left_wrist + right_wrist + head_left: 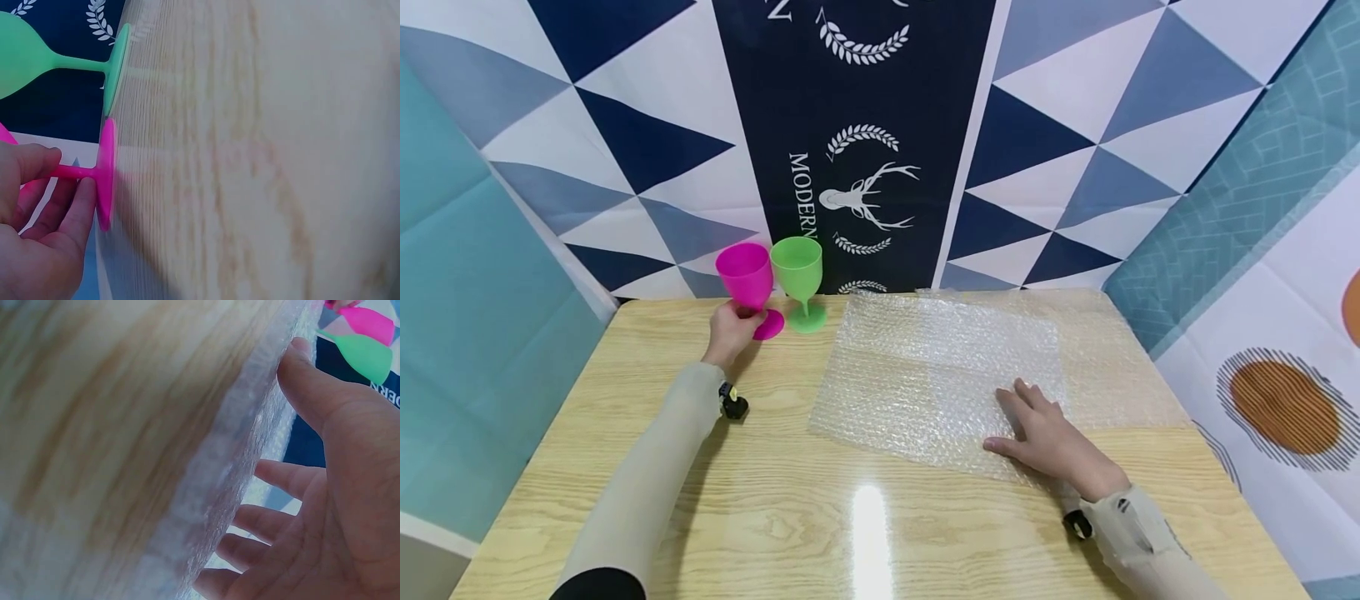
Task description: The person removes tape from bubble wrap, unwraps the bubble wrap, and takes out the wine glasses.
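A pink plastic goblet [746, 273] stands at the back left of the table, and my left hand [731, 335] pinches its stem between thumb and fingers. In the left wrist view the goblet's round base [106, 175] meets the wood. Close on its right is a green goblet [798, 265], upright, touched by neither hand. My right hand [1051, 437] rests on a sheet of clear bubble wrap [917, 375] with its fingers spread. The right wrist view shows the fingertips [215, 582] against the wrap.
The wooden table [775, 517] meets a patterned backdrop [865, 150] just behind the goblets. More bubble wrap [1120, 367] lies under and right of the front sheet. Fabric panels [482, 317] stand at both sides.
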A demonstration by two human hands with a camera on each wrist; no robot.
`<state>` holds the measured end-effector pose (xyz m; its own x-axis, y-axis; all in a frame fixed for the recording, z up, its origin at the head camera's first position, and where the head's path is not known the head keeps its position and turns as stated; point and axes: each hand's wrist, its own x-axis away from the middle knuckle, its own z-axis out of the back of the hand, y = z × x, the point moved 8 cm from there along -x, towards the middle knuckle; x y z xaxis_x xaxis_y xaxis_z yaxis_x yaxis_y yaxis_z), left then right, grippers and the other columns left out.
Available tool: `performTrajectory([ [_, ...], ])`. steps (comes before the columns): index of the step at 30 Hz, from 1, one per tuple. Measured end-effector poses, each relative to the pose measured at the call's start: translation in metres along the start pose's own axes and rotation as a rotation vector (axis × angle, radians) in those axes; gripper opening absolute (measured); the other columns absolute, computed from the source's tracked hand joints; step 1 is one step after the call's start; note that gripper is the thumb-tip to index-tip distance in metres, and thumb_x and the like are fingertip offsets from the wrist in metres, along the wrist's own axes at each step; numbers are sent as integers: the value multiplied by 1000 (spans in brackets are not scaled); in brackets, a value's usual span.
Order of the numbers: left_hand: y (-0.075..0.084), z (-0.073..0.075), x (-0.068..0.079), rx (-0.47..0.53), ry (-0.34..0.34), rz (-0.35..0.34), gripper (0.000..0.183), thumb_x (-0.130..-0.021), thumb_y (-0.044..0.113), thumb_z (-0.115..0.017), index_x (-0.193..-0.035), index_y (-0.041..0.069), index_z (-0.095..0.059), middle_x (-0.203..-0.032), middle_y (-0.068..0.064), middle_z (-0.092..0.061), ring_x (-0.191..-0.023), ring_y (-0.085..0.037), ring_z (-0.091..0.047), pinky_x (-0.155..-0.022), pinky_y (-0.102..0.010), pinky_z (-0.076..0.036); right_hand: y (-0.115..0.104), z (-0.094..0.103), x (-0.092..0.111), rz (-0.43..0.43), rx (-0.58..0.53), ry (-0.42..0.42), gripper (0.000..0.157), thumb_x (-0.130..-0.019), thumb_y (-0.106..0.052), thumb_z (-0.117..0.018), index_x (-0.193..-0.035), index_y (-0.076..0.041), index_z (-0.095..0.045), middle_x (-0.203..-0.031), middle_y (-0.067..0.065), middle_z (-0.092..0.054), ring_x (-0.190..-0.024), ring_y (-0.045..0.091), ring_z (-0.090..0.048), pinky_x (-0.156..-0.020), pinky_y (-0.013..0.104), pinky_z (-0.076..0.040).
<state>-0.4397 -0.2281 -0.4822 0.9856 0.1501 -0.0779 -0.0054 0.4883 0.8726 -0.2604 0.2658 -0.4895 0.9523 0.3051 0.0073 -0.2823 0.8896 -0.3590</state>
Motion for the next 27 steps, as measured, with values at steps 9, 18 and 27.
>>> performTrajectory([
  [9,-3,1,-2,-4,14,25,36,-97,14,-67,-127,-5,-63,-128,-26,-66,-124,-39,-60,-105,-48,-54,1,-1,-1,-1,-1,-3,92,-89,-61,-72,-153,-1,-43,-160,37,-28,-146,62,-24,-111,83,-23],
  [18,-3,3,-2,-5,12,31,37,-98,14,-66,-129,-5,-62,-130,-26,-65,-125,-38,-60,-107,-48,-53,0,0,-1,4,3,-1,92,-88,-59,-73,-153,-1,-43,-160,37,-28,-145,62,-25,-111,82,-23],
  [27,0,6,1,46,-10,-17,37,-97,9,-66,-132,-4,-61,-131,-25,-66,-125,-37,-63,-99,-37,-59,-3,3,-1,15,10,17,90,-88,-57,-75,-151,0,-46,-155,40,-33,-143,63,-29,-111,81,-27],
])
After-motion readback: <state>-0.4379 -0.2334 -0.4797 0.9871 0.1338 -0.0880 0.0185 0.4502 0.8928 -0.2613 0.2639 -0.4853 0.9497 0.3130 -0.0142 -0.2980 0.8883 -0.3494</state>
